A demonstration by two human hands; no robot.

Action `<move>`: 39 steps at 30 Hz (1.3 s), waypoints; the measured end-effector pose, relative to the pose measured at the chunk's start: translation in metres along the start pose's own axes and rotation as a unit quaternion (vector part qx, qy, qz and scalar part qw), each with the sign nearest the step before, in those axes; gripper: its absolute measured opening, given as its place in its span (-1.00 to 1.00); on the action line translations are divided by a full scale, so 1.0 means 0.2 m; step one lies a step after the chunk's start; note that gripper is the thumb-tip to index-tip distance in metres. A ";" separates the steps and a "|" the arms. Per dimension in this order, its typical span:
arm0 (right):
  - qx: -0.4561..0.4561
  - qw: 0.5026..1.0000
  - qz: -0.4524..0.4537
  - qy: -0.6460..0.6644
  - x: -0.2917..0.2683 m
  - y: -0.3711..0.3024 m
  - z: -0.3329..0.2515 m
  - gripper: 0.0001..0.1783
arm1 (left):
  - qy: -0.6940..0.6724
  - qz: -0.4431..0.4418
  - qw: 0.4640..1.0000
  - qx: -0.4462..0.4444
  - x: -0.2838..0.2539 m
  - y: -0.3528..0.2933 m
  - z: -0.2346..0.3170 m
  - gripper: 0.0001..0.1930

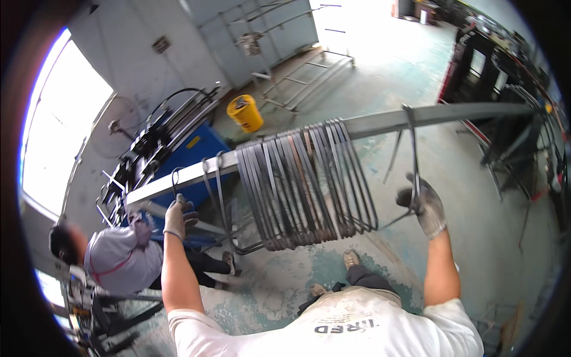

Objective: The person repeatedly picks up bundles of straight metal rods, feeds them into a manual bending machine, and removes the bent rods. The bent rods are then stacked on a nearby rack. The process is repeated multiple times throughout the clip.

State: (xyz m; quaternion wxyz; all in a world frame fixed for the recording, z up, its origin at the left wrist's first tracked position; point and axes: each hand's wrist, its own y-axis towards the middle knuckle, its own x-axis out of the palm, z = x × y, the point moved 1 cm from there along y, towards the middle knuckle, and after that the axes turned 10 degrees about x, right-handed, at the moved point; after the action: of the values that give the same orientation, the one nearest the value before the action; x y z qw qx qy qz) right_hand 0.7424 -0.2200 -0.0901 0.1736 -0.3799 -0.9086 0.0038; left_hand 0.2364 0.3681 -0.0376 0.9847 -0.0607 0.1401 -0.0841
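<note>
Dark bent metal rod frames (297,184) hang side by side from a long pale metal bar (380,124), packed closely at its middle. My right hand (427,208), in a grey-white work glove, is closed around the side of a separate rod frame (411,137) that hangs farther right on the bar. On the left, my gloved left hand (178,218) has its fingers apart, just below a narrow rod loop (175,176) over the bar. Whether its thumb touches that loop is unclear. Two more frames (219,193) hang between this loop and the pack.
A person (122,259) in a light shirt stands at the left by a blue machine (193,149). Beyond the bar are a yellow bucket (245,113) and a metal rack (306,77). Dark equipment (488,65) lines the right side.
</note>
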 end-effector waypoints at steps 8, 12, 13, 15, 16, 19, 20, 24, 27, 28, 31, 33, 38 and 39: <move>0.082 0.995 0.043 -0.045 0.15 0.17 -0.02 -0.21 | -0.269 -0.363 0.890 -0.058 1.06 -0.41 0.21 -0.35; 0.133 0.979 0.110 -0.106 0.07 0.04 -0.16 -0.56 | -0.316 -0.375 0.868 -0.076 1.27 -0.54 0.24 -0.37; 0.139 0.969 0.149 -0.139 0.01 0.02 -0.15 -0.63 | -0.320 -0.374 0.867 -0.074 1.35 -0.61 0.27 -0.38; 0.088 0.945 0.221 -0.226 -0.11 -0.03 -0.15 -0.58 | -0.322 -0.375 0.865 -0.084 1.48 -0.70 0.28 -0.41; 0.032 0.922 0.259 -0.286 -0.14 -0.04 -0.14 -0.53 | -0.322 -0.375 0.863 -0.099 1.55 -0.75 0.30 -0.43; -0.097 0.773 0.396 -0.485 -0.10 -0.11 -0.18 -0.27 | -0.298 -0.364 0.877 -0.100 1.83 -0.87 0.30 -0.49; -0.093 0.766 0.389 -0.503 -0.07 -0.14 -0.23 -0.07 | -0.295 -0.354 0.883 -0.093 1.93 -0.91 0.30 -0.51; -0.169 0.757 0.299 -0.556 0.19 -0.21 -0.39 0.08 | -0.326 -0.390 0.851 -0.131 2.46 -1.17 0.40 -0.62; -0.108 0.692 0.166 -0.694 0.31 -0.04 -0.44 0.26 | -0.282 -0.472 0.830 -0.086 2.80 -1.26 0.37 -0.61; -0.087 0.650 0.180 -0.733 0.29 0.06 -0.41 0.13 | -0.296 -0.532 0.791 -0.065 2.91 -1.30 0.39 -0.58; -0.151 0.594 0.304 -0.730 -0.01 0.37 -0.35 -0.05 | -0.209 -0.547 0.809 -0.058 3.10 -1.49 0.59 -0.54; -0.136 0.605 0.294 -0.727 -0.09 0.42 -0.48 -0.09 | -0.163 -0.563 0.809 0.040 3.14 -1.49 0.63 -0.50; -0.080 0.550 0.324 -0.765 -0.48 0.66 -0.74 -0.19 | 0.057 -0.600 0.784 0.146 3.08 -1.52 0.84 -0.67; -0.060 0.555 0.350 -0.752 -0.60 0.71 -0.79 -0.20 | 0.057 -0.597 0.781 0.176 3.05 -1.53 0.87 -0.71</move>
State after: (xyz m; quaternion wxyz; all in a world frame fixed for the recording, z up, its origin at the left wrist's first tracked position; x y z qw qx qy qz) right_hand 0.9682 -0.2218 0.0020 -0.6114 -0.5368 -0.5016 0.2941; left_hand 0.8178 -0.0256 0.0106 0.7214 0.0468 0.1140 -0.6814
